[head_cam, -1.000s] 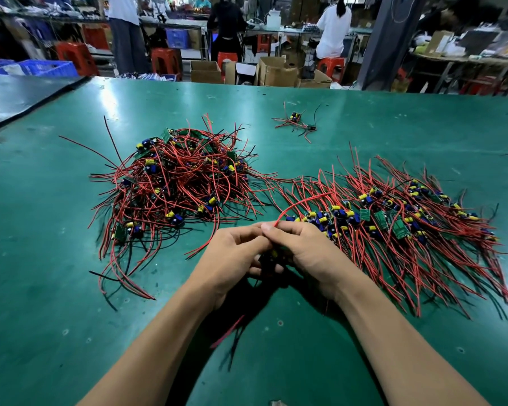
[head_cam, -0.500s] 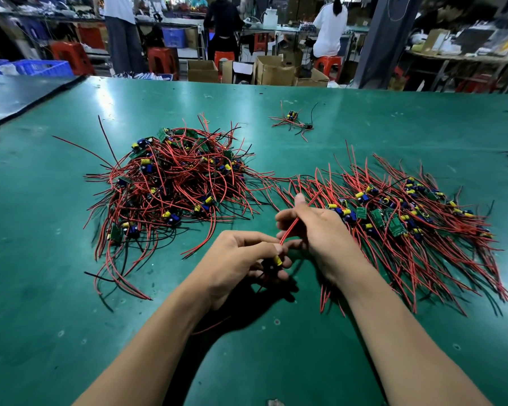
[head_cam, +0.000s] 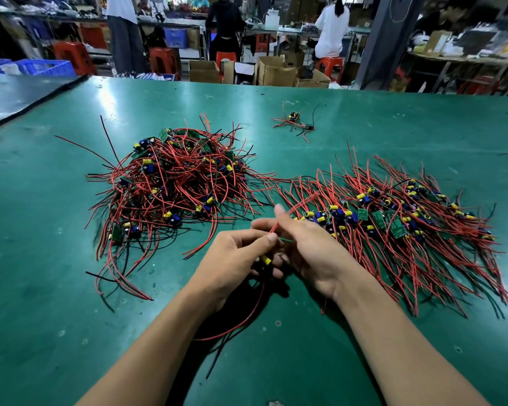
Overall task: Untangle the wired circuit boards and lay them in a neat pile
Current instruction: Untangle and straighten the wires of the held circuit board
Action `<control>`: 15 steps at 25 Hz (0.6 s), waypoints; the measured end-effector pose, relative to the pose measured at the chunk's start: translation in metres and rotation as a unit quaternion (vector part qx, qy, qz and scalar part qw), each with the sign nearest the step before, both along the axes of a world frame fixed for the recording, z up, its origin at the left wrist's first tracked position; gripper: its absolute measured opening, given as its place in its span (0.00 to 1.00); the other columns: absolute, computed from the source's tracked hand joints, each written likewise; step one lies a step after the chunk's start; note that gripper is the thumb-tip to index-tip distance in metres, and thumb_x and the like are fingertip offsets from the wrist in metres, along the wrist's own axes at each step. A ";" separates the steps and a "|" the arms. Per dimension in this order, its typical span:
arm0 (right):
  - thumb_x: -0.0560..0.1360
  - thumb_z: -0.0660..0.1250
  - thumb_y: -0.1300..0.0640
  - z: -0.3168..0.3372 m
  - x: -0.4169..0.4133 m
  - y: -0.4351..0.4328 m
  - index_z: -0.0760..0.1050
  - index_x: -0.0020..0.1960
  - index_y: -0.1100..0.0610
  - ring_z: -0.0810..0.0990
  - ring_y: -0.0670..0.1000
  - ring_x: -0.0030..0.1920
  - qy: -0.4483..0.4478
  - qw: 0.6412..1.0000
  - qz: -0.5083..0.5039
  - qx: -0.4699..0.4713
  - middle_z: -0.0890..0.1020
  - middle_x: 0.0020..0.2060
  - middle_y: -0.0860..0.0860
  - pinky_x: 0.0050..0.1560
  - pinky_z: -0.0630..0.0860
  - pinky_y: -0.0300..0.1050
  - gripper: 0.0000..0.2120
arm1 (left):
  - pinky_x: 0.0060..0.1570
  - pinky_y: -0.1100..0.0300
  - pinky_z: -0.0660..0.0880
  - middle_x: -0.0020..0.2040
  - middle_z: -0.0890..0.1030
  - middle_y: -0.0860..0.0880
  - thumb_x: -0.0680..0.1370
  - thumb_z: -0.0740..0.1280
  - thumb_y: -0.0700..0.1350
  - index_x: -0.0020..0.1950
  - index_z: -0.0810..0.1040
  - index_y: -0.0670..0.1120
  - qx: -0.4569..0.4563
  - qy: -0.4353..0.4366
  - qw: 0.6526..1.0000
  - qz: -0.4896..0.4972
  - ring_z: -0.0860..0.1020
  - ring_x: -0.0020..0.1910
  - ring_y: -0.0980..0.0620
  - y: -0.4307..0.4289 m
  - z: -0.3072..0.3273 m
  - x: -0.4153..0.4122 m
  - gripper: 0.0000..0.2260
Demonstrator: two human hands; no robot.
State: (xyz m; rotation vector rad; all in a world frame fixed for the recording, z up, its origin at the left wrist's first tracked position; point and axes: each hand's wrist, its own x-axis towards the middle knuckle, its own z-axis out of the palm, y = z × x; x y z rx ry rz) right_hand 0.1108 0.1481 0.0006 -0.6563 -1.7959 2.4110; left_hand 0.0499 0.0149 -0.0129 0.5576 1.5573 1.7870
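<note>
A tangled heap of red- and black-wired circuit boards [head_cam: 173, 183] lies on the left of the green table [head_cam: 41, 288]. To the right, a flatter laid-out pile of wired boards [head_cam: 393, 224] spreads with its wires roughly parallel. Between the two, near me, my left hand [head_cam: 232, 262] grips one small board with a yellow capacitor [head_cam: 266, 260]; its wires trail down under my wrist. My right hand [head_cam: 308, 247] pinches that board's red wire [head_cam: 294, 210] and draws it up and away, with one finger pointing up.
A couple of loose wired boards [head_cam: 295, 121] lie farther back at the middle of the table. A dark table [head_cam: 12, 98] adjoins at the far left. Beyond the far edge are cardboard boxes [head_cam: 273, 71], red stools and people working at benches.
My hands, first joined over the board, have drawn apart. My right hand has slid along the red wire, pulling it out straight, while my left hand keeps hold of the board.
</note>
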 end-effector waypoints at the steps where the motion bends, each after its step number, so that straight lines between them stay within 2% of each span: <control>1: 0.81 0.64 0.44 -0.002 0.000 -0.002 0.85 0.51 0.59 0.76 0.46 0.27 0.005 1.000 0.019 0.006 0.81 0.34 0.53 0.26 0.75 0.39 0.20 | 0.32 0.60 0.78 0.36 0.83 0.41 0.78 0.68 0.43 0.44 0.85 0.42 0.003 -0.008 1.000 0.013 0.81 0.29 0.47 0.000 0.000 -0.001 0.08; 3: 0.80 0.66 0.47 -0.004 0.000 -0.003 0.86 0.50 0.58 0.75 0.46 0.27 0.018 0.999 0.026 0.020 0.80 0.33 0.53 0.26 0.75 0.39 0.16 | 0.30 0.60 0.78 0.35 0.82 0.41 0.78 0.68 0.42 0.44 0.85 0.41 0.005 -0.014 1.000 0.022 0.81 0.29 0.46 -0.002 0.001 -0.003 0.08; 7: 0.80 0.68 0.50 -0.004 -0.002 -0.003 0.86 0.44 0.58 0.77 0.50 0.26 0.025 0.999 -0.026 0.013 0.80 0.31 0.55 0.26 0.77 0.42 0.14 | 0.30 0.62 0.77 0.35 0.82 0.41 0.78 0.69 0.41 0.45 0.85 0.41 0.000 -0.018 1.000 0.001 0.80 0.29 0.48 -0.002 0.002 -0.003 0.07; 11: 0.81 0.66 0.51 0.000 -0.006 0.010 0.83 0.37 0.59 0.84 0.50 0.35 0.053 0.990 -0.130 0.003 0.85 0.36 0.55 0.33 0.82 0.44 0.18 | 0.31 0.62 0.73 0.34 0.81 0.43 0.77 0.69 0.43 0.45 0.84 0.41 -0.020 0.001 0.997 -0.071 0.78 0.28 0.49 -0.004 0.004 0.000 0.07; 15: 0.80 0.66 0.52 0.006 -0.006 0.018 0.79 0.27 0.59 0.82 0.48 0.31 0.076 0.970 -0.167 -0.163 0.83 0.32 0.54 0.31 0.80 0.40 0.24 | 0.35 0.58 0.68 0.33 0.81 0.45 0.77 0.70 0.45 0.45 0.85 0.42 -0.038 0.020 0.992 -0.118 0.78 0.28 0.51 -0.002 0.003 0.004 0.08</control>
